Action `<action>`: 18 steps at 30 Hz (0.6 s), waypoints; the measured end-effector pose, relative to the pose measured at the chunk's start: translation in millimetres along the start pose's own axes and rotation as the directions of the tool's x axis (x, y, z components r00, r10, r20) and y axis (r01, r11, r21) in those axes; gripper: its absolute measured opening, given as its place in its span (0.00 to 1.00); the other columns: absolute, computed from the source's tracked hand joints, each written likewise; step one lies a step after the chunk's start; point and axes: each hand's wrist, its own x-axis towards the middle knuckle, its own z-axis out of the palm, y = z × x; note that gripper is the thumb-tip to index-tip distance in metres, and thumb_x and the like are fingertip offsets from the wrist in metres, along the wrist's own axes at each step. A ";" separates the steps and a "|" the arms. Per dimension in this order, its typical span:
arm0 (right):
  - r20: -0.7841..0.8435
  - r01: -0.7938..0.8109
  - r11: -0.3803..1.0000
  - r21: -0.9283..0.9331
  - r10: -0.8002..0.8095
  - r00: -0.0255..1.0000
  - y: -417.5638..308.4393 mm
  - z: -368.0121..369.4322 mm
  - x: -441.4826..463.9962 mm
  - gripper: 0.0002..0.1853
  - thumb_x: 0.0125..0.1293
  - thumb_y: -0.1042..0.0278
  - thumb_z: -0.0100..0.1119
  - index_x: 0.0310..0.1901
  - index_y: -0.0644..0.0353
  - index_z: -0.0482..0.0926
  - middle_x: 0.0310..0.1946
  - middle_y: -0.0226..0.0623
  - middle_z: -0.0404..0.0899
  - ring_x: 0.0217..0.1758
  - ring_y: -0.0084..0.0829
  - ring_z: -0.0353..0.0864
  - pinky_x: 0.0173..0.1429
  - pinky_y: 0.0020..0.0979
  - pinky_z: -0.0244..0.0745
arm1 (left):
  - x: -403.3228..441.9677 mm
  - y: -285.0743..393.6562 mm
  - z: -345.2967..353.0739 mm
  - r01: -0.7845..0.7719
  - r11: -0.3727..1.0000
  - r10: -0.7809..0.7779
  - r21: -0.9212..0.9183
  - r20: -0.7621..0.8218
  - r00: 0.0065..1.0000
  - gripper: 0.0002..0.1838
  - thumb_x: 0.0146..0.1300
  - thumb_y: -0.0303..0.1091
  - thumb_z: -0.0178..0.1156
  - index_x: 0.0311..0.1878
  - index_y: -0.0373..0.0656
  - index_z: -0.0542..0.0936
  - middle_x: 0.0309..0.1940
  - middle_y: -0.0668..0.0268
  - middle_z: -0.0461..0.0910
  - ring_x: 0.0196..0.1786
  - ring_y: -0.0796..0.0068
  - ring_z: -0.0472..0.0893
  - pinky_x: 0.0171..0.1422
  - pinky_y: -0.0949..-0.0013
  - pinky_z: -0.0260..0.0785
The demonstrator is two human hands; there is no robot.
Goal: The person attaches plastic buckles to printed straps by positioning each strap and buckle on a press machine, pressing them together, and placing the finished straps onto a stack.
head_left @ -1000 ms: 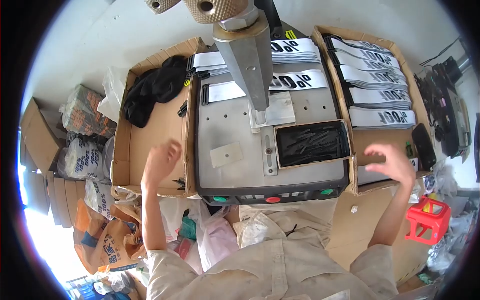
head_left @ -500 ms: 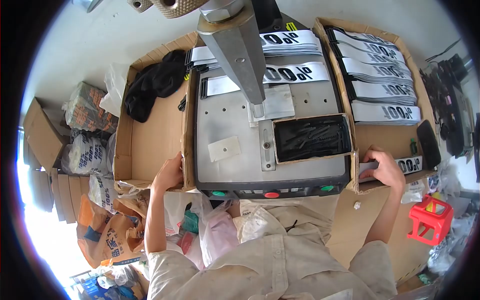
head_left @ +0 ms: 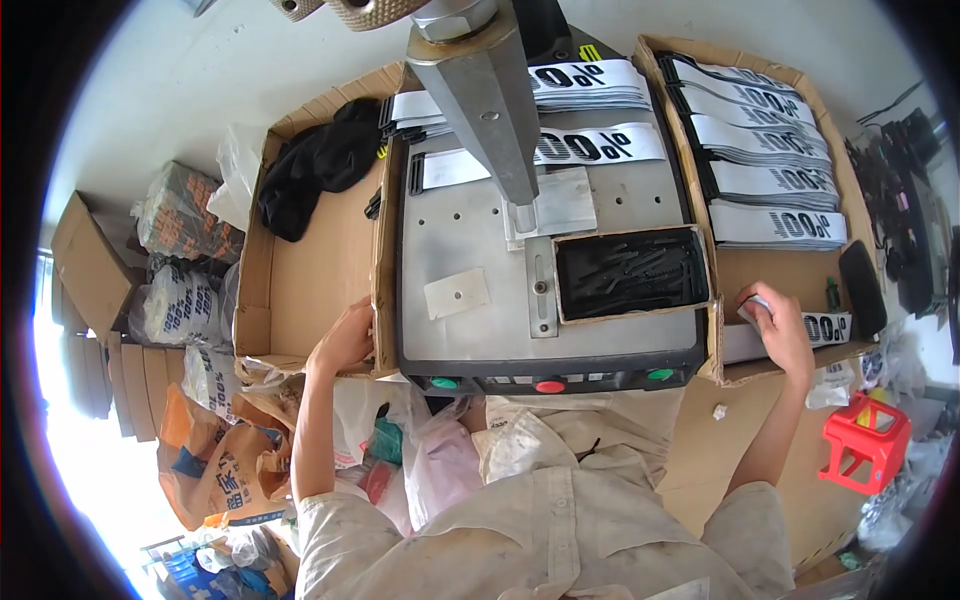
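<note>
My left hand (head_left: 345, 340) reaches into the near right corner of the left cardboard box (head_left: 308, 365); its fingertips are hidden against the box wall. At the near end of the right cardboard box (head_left: 712, 345), my right hand (head_left: 778, 328) has its fingers pinched on a white strip (head_left: 828, 328) printed "100%". Farther up that box lie bundles of similar strips (head_left: 780, 226). Between the boxes is a metal machine table (head_left: 480, 340), with a small box of black pieces (head_left: 632, 272) and a flat pale plate (head_left: 457, 294) on it.
A metal machine head (head_left: 490, 110) hangs over the table, with strip stacks (head_left: 590, 146) behind it. A black cloth (head_left: 318, 170) lies in the left box. Green and red buttons (head_left: 550, 386) line the table's front edge. A red plastic frame (head_left: 866, 443) is at the right.
Both hands have come down into the boxes since the earliest frame. My right hand's fingers have closed on a strip. The camera view has shifted slightly.
</note>
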 end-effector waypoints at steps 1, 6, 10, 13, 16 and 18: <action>-0.028 0.012 1.000 -0.024 -0.013 1.000 -1.7 0.4 -0.2 0.14 0.65 0.91 0.50 0.47 0.68 0.81 0.39 0.51 0.87 0.47 0.46 0.91 0.54 0.35 0.81 | 0.2 3.4 -1.9 0.005 1.000 -0.005 -0.001 -0.001 1.000 0.15 0.62 0.18 0.62 0.53 0.34 0.82 0.52 0.46 0.80 0.55 0.39 0.80 0.59 0.50 0.75; -0.071 0.056 0.995 -0.080 -0.062 0.996 -4.0 3.0 -0.5 0.11 0.68 0.86 0.54 0.46 0.65 0.82 0.39 0.52 0.87 0.46 0.51 0.89 0.52 0.38 0.80 | -4.0 -6.1 -8.6 0.147 0.989 -0.145 -0.008 0.107 0.984 0.17 0.62 0.20 0.65 0.55 0.36 0.80 0.49 0.49 0.81 0.55 0.44 0.82 0.57 0.53 0.77; -0.059 0.069 0.985 -0.156 -0.080 0.995 -5.3 2.8 -1.2 0.09 0.68 0.85 0.56 0.46 0.65 0.82 0.40 0.52 0.87 0.46 0.53 0.88 0.53 0.39 0.79 | -9.8 -12.0 -1.8 0.018 1.000 -0.017 -0.022 0.040 0.999 0.17 0.61 0.20 0.68 0.53 0.35 0.80 0.49 0.50 0.81 0.55 0.47 0.83 0.57 0.55 0.77; -0.051 0.091 0.981 -0.174 -0.101 0.994 -4.5 3.1 -0.4 0.09 0.67 0.85 0.57 0.46 0.65 0.82 0.40 0.52 0.87 0.46 0.54 0.88 0.52 0.40 0.79 | -7.5 -16.6 -2.8 0.052 0.999 -0.052 0.001 0.049 0.997 0.18 0.60 0.20 0.69 0.54 0.34 0.80 0.48 0.51 0.82 0.52 0.50 0.85 0.56 0.55 0.78; -0.042 0.096 0.981 -0.170 -0.105 0.994 -3.5 2.5 -0.7 0.09 0.67 0.84 0.58 0.46 0.65 0.82 0.40 0.52 0.87 0.46 0.54 0.88 0.53 0.40 0.79 | -7.5 -13.6 -16.4 0.100 0.995 -0.099 -0.021 0.033 0.995 0.14 0.62 0.22 0.71 0.50 0.33 0.81 0.42 0.52 0.85 0.45 0.55 0.87 0.51 0.57 0.79; -0.036 0.100 0.981 -0.167 -0.107 0.994 -3.8 2.7 -0.9 0.09 0.67 0.84 0.58 0.46 0.65 0.82 0.41 0.52 0.87 0.47 0.55 0.87 0.53 0.40 0.79 | -7.9 -12.6 -23.7 0.221 0.970 -0.225 -0.099 -0.030 0.974 0.11 0.63 0.25 0.73 0.44 0.33 0.81 0.34 0.55 0.86 0.38 0.60 0.87 0.45 0.59 0.79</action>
